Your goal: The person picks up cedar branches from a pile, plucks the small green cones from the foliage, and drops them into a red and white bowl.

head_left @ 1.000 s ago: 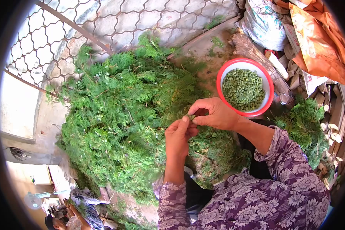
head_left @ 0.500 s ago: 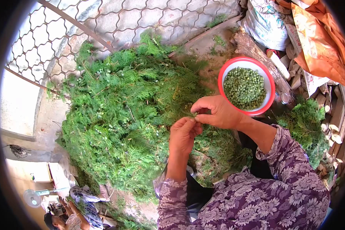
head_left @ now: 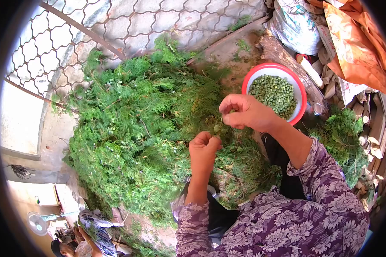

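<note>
My left hand (head_left: 203,150) is closed, with thumb and finger pinched on a thin sprig (head_left: 218,128) that rises above its fingertips. Up and to the right, my right hand (head_left: 249,115) is curled with its fingertips together; a bit of green shows between them, probably a small green cone. A white bowl with a red rim (head_left: 303,96) stands just behind my right hand, which covers part of its near left side. Many small green cones (head_left: 273,92) fill the bottom of the bowl. Under and left of both hands lies a large heap of green conifer branches (head_left: 137,124).
Wire mesh (head_left: 158,19) runs along the far side. A log (head_left: 283,53), white sacks (head_left: 296,28), an orange sheet (head_left: 360,43) and split wood (head_left: 375,141) lie to the right. At lower left, another person (head_left: 88,240) sits near a fan (head_left: 37,223).
My hands have come apart: the right hand has moved up and away from the left, while the left has dropped slightly. The bowl stays in place.
</note>
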